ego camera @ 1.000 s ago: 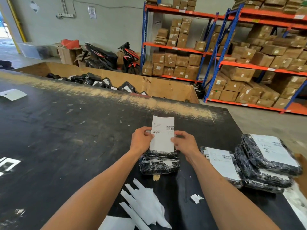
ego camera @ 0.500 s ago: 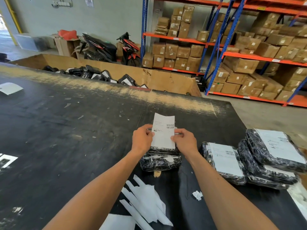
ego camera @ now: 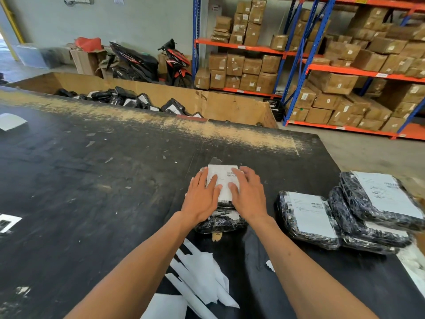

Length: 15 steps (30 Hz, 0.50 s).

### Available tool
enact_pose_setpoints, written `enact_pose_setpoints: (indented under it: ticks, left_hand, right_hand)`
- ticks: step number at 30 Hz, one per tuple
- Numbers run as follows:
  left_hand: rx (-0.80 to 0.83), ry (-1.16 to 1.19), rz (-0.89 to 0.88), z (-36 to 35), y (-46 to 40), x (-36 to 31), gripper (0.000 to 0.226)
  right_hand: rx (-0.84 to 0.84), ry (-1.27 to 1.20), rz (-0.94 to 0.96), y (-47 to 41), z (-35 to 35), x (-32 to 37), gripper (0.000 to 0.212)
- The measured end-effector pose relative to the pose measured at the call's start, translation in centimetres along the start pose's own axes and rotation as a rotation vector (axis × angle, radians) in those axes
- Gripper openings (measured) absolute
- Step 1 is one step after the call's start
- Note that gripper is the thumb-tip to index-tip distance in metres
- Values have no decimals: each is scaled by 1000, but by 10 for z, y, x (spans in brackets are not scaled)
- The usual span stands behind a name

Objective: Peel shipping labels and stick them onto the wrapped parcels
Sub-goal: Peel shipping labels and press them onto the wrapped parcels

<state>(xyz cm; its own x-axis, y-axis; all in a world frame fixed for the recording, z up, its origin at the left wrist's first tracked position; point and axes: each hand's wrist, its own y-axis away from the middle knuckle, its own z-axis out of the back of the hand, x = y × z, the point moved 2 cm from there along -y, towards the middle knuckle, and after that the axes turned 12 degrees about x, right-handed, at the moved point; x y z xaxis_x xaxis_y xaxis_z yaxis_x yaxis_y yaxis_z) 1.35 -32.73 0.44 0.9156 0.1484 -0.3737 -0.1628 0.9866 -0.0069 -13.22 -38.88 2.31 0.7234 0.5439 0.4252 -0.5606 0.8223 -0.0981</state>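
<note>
Nearest on the black tabletop (ego camera: pixel 92 203) lie white backing strips (ego camera: pixel 202 272). Beyond them the left hand (ego camera: pixel 202 199) and right hand (ego camera: pixel 248 196) lie flat, fingers spread, on a white label (ego camera: pixel 222 180) atop a black wrapped parcel (ego camera: pixel 220 223). To the right sit labelled parcels (ego camera: pixel 358 208), with a cardboard bin (ego camera: pixel 230 104) further back.

From my feed the table (ego camera: pixel 96 185) looks matt black, scuffed, its far edge worn to bare wood-coloured patches. The parcel (ego camera: pixel 220 223) wears glossy, crinkled black plastic wrap; its label (ego camera: pixel 222 180) is smooth white paper. Backing strips (ego camera: pixel 202 277) are plain white paper. Behind, a raw cardboard bin (ego camera: pixel 230 104) and painted metal racks (ego camera: pixel 299 72).
</note>
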Motion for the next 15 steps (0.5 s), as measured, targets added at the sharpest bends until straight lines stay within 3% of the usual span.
enact_pose_setpoints:
  ticks: [4, 10, 15]
  left_hand:
    - [71, -19, -30, 6, -6, 7, 58]
    - [134, -96, -19, 14, -9, 4, 58]
    - [91, -187, 50, 36, -29, -3, 54]
  right_hand:
    - [299, 107, 79, -4, -6, -1, 54]
    - [382, 233, -17, 2, 13, -17, 58]
    - [369, 225, -7, -18, 21, 2, 59]
